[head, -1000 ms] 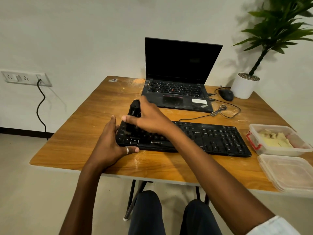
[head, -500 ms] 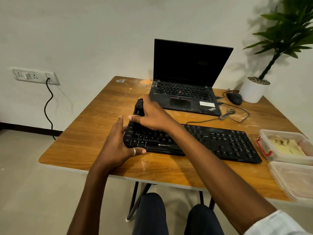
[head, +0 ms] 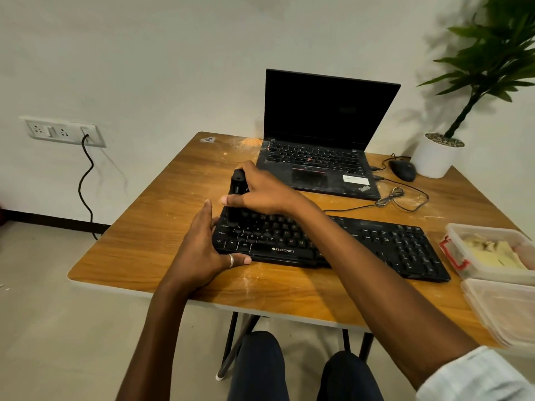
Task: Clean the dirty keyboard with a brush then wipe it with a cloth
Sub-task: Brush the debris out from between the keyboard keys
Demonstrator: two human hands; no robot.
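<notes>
Keyboard: a black keyboard (head: 376, 247) marked ZEBRONICS is lying flat across the centre of the frame, on the near half of a wooden table (head: 162, 227), its long side running left to right.
Brush: a black brush (head: 238, 182) is standing over the keyboard's upper left corner; its lower end is hidden behind the hand, so contact with the keys cannot be confirmed.
Right hand: the right hand (head: 260, 195) is reaching in from the lower right and gripping the brush, fingers curled round it, thumb pointing left.
Left hand: the left hand (head: 202, 253) is bracing the keyboard's left end, straight fingers lying against the side and the thumb pressing along the front edge; a ring (head: 230, 260) is showing on the thumb.
Hands, relation: they are sitting close together at the left end of the keyboard, not touching.
Table surface: pale powdery residue (head: 249, 280) is showing just below the keyboard's front edge.
Behind the keyboard: an open laptop (head: 318, 140), screen dark, is sitting at upper centre; a mouse (head: 403, 170) and a looped cable (head: 399, 198) are lying to its right.
Right edge: a clear container (head: 489, 253) holding pale contents is sitting beside the keyboard's right end, with a lid (head: 503, 311) below it.
Upper right: a potted plant (head: 434, 157) is standing at the table's far corner.
Left wall: a socket panel (head: 63, 131) is carrying one plugged cord.
</notes>
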